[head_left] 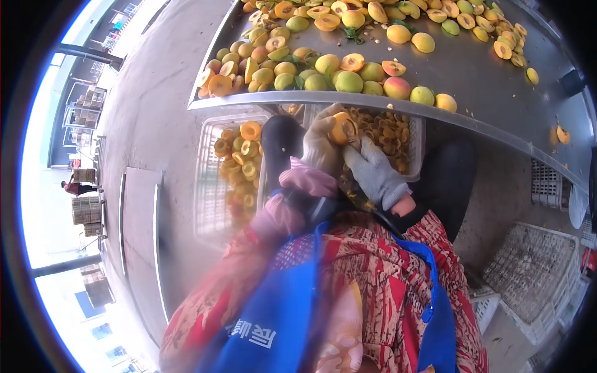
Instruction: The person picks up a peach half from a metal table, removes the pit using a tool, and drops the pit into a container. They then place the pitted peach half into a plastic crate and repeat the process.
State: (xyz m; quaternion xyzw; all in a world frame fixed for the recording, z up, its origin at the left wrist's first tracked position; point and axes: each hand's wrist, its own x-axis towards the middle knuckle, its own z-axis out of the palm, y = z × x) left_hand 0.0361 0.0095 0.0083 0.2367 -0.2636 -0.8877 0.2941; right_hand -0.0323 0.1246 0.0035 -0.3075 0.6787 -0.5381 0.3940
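Observation:
My left hand (321, 144), in a pale work glove, is closed around a cut apricot (343, 128) with its orange flesh facing up and a dark hollow or pit showing. My right hand (374, 169), also gloved, presses its thumb and fingers against the lower edge of the same apricot; some of its fingers are hidden. Both hands are above my lap, just below the near edge of the metal table (472, 74). Under them, a crate of small brownish pieces (388, 133) is partly covered. To the left stands a clear plastic crate (208, 180) of apricot halves (242, 155).
Whole and halved apricots (348, 81) line the table's near rim, with more (435, 15) heaped at the back. White crates (535, 273) sit on the floor at right. At far left, a person (78, 186) stands by stacked crates (86, 211).

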